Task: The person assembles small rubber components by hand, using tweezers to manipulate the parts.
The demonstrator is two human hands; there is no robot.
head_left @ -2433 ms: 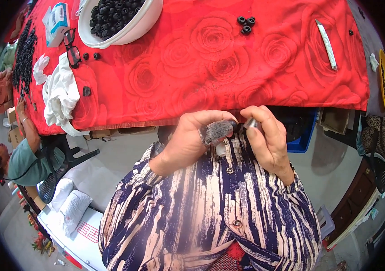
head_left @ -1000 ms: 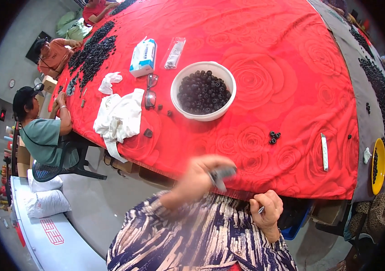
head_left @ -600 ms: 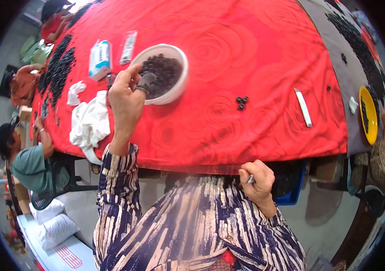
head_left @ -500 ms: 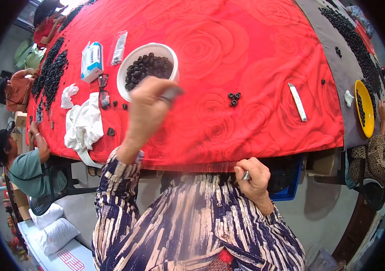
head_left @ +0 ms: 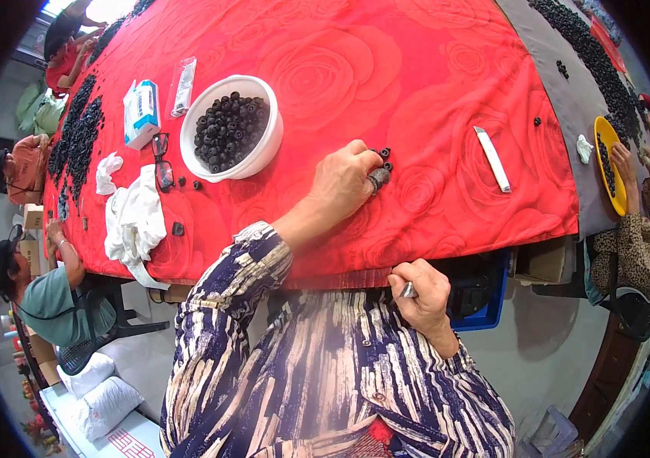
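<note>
My left hand (head_left: 345, 177) reaches down to a few small black ring-shaped parts (head_left: 386, 153) on the red tablecloth (head_left: 447, 191). Its fingers are pinched together at the parts, with one part seemingly under the fingertips. A dark grey covering shows on one finger. My right hand (head_left: 423, 298) is closed at the table's front edge, around a slim metal tool (head_left: 409, 289) whose grey end pokes out; the rest is hidden in the fist. Left of my left hand, a white bowl (head_left: 270, 145) holds many similar black parts.
A white-handled cutter (head_left: 493, 159) lies to the right. On the left are a white cloth (head_left: 136, 221), glasses (head_left: 162, 162), a blue-and-white box (head_left: 142, 114) and a clear packet (head_left: 184, 88). Co-workers sit around; one reaches into a yellow tray (head_left: 600, 130).
My left hand has moved right, from above the bowl's near rim down to the black parts on the cloth. My right hand has stayed in place. At right, a co-worker's hand has reached the yellow tray.
</note>
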